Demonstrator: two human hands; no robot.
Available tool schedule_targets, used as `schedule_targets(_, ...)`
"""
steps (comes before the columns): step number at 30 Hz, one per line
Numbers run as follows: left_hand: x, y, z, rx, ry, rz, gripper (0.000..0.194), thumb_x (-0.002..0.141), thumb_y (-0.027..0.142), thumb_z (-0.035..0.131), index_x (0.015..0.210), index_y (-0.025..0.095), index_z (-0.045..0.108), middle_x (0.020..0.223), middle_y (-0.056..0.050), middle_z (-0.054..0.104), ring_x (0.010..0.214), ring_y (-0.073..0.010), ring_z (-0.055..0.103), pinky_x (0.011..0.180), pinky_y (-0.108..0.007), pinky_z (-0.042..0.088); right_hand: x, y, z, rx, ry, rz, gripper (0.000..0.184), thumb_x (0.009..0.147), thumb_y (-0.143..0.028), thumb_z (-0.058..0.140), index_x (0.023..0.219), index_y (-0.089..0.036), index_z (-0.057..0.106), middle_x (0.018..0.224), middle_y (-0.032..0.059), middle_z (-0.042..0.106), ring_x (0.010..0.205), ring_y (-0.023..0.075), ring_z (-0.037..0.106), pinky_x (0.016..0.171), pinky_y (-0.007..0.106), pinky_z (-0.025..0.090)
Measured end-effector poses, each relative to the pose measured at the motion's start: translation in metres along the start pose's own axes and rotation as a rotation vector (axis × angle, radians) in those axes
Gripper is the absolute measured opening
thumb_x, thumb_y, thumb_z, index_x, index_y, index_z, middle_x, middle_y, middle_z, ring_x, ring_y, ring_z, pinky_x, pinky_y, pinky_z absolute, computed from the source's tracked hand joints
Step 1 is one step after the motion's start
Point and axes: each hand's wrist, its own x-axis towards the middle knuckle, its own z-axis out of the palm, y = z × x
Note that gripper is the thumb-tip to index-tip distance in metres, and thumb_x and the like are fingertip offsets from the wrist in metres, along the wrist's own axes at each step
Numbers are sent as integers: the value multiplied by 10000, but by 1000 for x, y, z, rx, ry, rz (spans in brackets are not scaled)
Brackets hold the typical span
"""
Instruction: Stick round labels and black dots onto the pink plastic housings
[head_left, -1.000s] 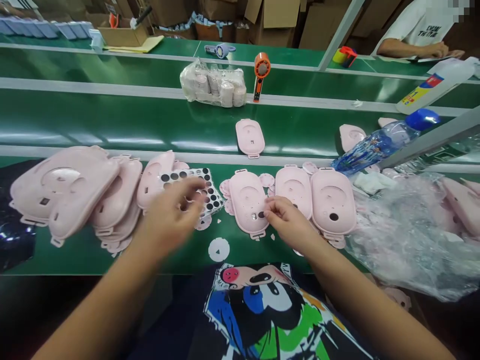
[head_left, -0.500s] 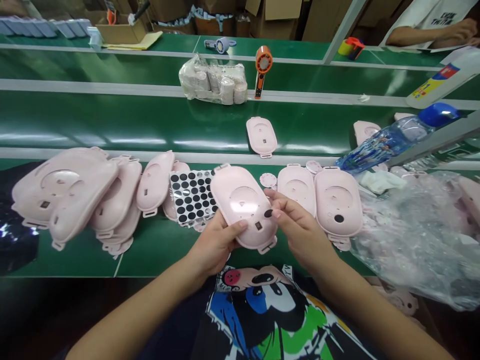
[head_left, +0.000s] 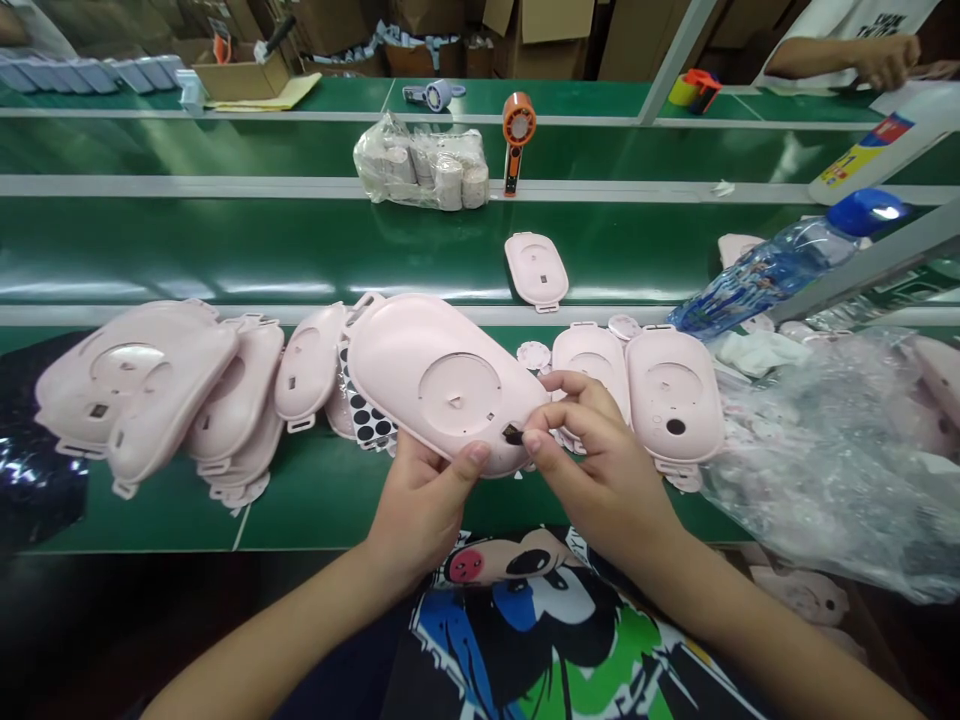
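Note:
Both my hands hold up a pale pink oval plastic casing (head_left: 442,380), tilted over the green belt. My left hand (head_left: 424,510) grips its lower edge from below. My right hand (head_left: 604,475) pinches a small black dot sticker (head_left: 512,434) against the casing's near end. A sheet of black dot stickers (head_left: 364,417) lies mostly hidden under the casing. Two pink casings (head_left: 592,365) (head_left: 675,395) lie just right of my right hand.
A pile of pink casings (head_left: 135,390) lies at the left, and a crumpled plastic bag (head_left: 832,470) at the right. Beyond stand a water bottle (head_left: 772,265), an orange heat gun (head_left: 517,130) and a bagged bundle of rolls (head_left: 420,165). A co-worker's hand (head_left: 885,60) is at the far right.
The casing has been raised and turned, now covering most of the sticker sheet. The black sticker has gone from my right fingertips' free hold to against the casing's end.

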Motion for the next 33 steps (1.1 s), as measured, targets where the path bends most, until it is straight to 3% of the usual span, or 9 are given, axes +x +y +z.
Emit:
schedule_targets(11,-5,0,0,-17,26,61,439,796,214,760,1191,233,567,1214,-90,683,1180,-273,618,1040,-472,491,0,-4,5,-23,20,-48,117,880,-246,573,773,-232,619,1128,89,554,1204,282,488,1029,506,378)
schedule_targets(21,-7,-3,-2,41,-12,140,509,836,194,731,1306,230,540,1213,-95,682,1173,-237,620,1035,-391,486,3,-1,13,-73,59,-70,97,865,-225,536,768,-225,532,1123,92,566,1216,275,486,1031,517,365)
schedule_targets(23,-8,-2,-2,44,-7,144,559,827,199,739,1338,240,517,1198,-97,688,1159,-241,629,1009,-381,504,3,1,15,-43,70,-54,66,855,-263,568,869,-234,509,1207,96,548,1239,279,468,1046,522,355)
schedule_targets(24,-8,-1,-3,40,2,148,579,822,207,745,1348,248,508,1189,-95,692,1153,-242,633,993,-376,515,3,3,16,-5,67,-18,173,843,-299,604,964,-241,496,1266,99,525,1234,280,471,1037,516,372)
schedule_targets(27,-4,2,-9,43,-15,122,639,788,225,779,1359,260,494,1165,-90,700,1130,-252,644,976,-381,524,4,10,19,153,-40,118,465,836,-408,652,1201,-261,405,1280,98,524,1118,257,545,916,449,480)
schedule_targets(31,8,12,-26,120,5,56,702,696,196,843,1322,225,527,1160,-93,691,1104,-269,645,937,-368,542,17,23,12,207,-362,193,519,862,-453,648,1280,-261,407,1193,79,578,976,217,610,794,379,539)
schedule_targets(33,15,21,-37,125,85,62,690,674,204,850,1295,213,549,1192,-94,676,1128,-271,627,915,-346,553,31,32,5,106,-345,186,600,854,-450,667,1344,-254,383,1235,94,564,982,217,619,801,375,546)
